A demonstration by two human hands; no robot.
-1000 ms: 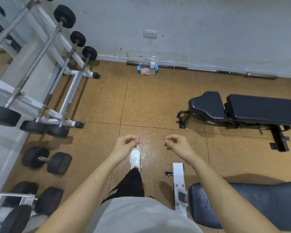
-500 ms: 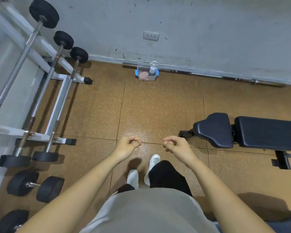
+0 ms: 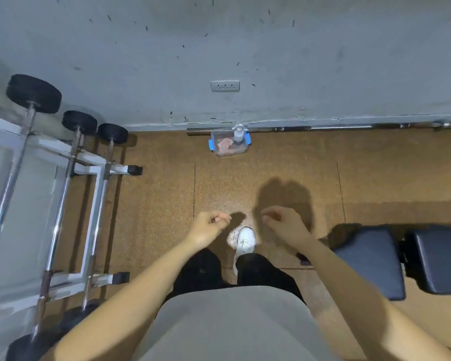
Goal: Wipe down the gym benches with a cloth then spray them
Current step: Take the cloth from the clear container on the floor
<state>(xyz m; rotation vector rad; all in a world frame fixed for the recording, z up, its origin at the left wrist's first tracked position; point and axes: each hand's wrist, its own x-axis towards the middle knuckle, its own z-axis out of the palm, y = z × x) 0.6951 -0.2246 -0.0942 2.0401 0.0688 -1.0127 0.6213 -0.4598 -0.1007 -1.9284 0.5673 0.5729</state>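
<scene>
A: Cloth (image 3: 225,144) and spray bottle (image 3: 238,134) sit in a clear tub (image 3: 229,151) at the wall's foot, straight ahead, well apart from both hands

B: Which hand is nearer?

A: Hardly any difference; the left hand (image 3: 208,227) and right hand (image 3: 284,225) are loosely curled, holding nothing. The bench (image 3: 370,259) lies to the right, lengthwise rightward

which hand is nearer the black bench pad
Right. The right hand hovers just left of the black bench pad, while the left hand is farther left, beyond the white shoe.
</scene>
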